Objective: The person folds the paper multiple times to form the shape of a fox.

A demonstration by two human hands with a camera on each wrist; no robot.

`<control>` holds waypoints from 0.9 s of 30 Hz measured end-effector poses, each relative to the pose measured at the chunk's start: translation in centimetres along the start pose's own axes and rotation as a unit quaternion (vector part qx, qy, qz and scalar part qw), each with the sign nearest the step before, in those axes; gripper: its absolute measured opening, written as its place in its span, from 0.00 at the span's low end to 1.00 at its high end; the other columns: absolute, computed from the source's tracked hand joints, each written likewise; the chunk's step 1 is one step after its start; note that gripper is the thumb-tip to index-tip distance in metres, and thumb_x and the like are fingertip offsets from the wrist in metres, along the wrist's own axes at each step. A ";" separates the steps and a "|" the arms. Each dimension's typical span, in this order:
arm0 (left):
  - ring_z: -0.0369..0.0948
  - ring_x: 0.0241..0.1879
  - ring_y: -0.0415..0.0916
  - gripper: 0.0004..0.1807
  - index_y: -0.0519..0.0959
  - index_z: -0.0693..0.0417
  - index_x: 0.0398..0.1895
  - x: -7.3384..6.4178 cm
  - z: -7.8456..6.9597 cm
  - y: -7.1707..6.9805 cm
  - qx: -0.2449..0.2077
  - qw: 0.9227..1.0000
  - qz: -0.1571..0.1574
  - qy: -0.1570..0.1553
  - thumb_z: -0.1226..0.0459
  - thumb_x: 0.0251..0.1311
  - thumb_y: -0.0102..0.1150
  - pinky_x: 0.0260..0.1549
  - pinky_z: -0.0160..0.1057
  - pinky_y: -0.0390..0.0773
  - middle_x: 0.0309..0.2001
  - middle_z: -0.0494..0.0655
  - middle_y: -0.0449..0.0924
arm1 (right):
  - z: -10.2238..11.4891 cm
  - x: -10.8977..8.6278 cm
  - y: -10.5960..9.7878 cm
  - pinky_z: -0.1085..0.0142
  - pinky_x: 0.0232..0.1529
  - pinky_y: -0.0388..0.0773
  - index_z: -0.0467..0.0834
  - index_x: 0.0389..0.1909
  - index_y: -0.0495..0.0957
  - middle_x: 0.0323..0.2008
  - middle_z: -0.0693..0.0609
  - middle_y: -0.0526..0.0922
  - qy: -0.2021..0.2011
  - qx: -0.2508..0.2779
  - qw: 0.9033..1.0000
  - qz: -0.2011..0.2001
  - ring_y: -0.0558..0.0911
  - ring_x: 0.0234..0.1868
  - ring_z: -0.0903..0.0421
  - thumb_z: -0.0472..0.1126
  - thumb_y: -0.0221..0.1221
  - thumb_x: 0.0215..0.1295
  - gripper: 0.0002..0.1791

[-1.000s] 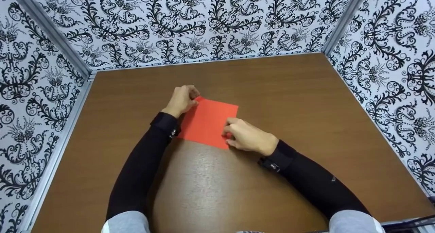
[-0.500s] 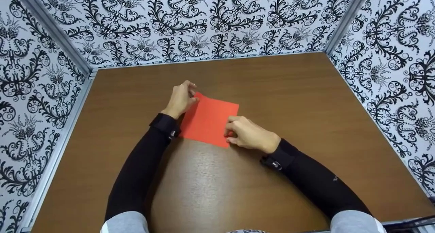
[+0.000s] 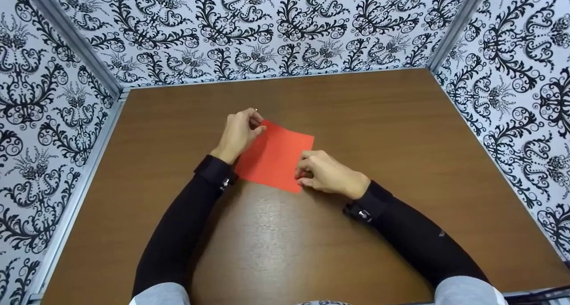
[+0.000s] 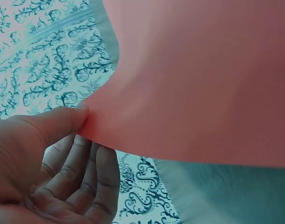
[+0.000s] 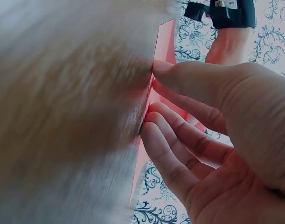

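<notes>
A square sheet of red paper (image 3: pixel 277 157) lies on the wooden table, its far left corner raised. My left hand (image 3: pixel 237 135) pinches that corner; in the left wrist view the thumb (image 4: pixel 63 122) lies over the paper and the other fingers sit below it. The sheet curves upward toward this grip. On the right side, my right hand (image 3: pixel 331 175) presses its fingertips onto the paper near the right edge. From the right wrist view, the thumb (image 5: pixel 189 79) and fingers are bent and spread along the flat sheet, touching it from above.
The brown wooden table (image 3: pixel 378 118) surrounds the paper. Behind and at both sides stand white panels (image 3: pixel 285 29) with black scroll patterns, joined by grey metal posts (image 3: pixel 458 26). A dark cable-like strip (image 3: pixel 541 292) shows at the lower right.
The left hand keeps its pinch on the corner of the red paper, lifting it a little and shifting slightly right. The right hand stays almost in place on the sheet.
</notes>
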State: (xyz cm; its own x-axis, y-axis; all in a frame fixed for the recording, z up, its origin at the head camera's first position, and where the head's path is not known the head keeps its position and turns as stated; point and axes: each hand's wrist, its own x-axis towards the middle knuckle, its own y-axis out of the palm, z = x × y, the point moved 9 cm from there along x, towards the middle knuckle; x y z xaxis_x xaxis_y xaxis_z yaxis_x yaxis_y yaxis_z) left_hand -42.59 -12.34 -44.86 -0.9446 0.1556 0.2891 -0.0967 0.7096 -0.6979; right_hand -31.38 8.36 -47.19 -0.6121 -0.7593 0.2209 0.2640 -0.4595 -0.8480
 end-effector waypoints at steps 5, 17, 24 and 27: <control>0.52 0.47 0.97 0.08 0.93 0.64 0.50 -1.2 -0.7 -0.1 -0.007 1.000 -0.004 0.017 0.70 0.72 0.80 0.54 0.49 0.94 0.45 0.57 0.98 | -0.1 0.1 -0.1 0.58 0.48 0.91 0.42 0.42 0.95 0.44 0.45 0.90 0.008 0.002 1.000 0.000 0.91 0.45 0.48 0.33 0.79 0.73 0.02; 0.44 0.40 0.95 0.03 0.98 0.54 0.45 -5.7 -3.2 1.9 0.011 0.997 0.050 0.056 0.65 0.72 0.82 0.44 0.46 0.94 0.41 0.49 0.99 | -0.1 0.1 -0.2 0.58 0.49 0.89 0.42 0.43 0.96 0.42 0.46 0.90 0.004 0.000 1.000 0.002 0.91 0.44 0.48 0.34 0.79 0.72 0.03; 0.42 0.40 0.93 0.05 0.99 0.51 0.46 -7.5 -4.8 3.0 0.040 0.992 0.077 0.088 0.64 0.71 0.84 0.43 0.44 0.93 0.43 0.48 0.99 | -0.3 0.2 -0.1 0.59 0.48 0.92 0.41 0.43 0.97 0.42 0.46 0.89 0.009 0.003 1.000 0.000 0.91 0.44 0.49 0.34 0.80 0.71 0.04; 0.42 0.40 0.92 0.04 0.98 0.50 0.45 -8.0 -5.1 3.2 0.047 0.991 0.080 0.099 0.63 0.70 0.84 0.42 0.44 0.92 0.42 0.47 0.98 | -0.3 0.2 0.1 0.58 0.49 0.92 0.41 0.43 0.96 0.43 0.46 0.89 0.009 0.003 1.000 0.003 0.91 0.45 0.49 0.34 0.80 0.72 0.03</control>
State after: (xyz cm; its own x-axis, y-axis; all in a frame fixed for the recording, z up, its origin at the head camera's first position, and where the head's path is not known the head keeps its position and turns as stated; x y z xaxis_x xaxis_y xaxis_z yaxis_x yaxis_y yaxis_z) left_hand -33.69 -7.82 -46.02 -0.8709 0.3995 0.2863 0.0113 0.5986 -0.8009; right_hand -31.71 8.36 -47.40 -0.6235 -0.7537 0.2078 0.2712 -0.4578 -0.8467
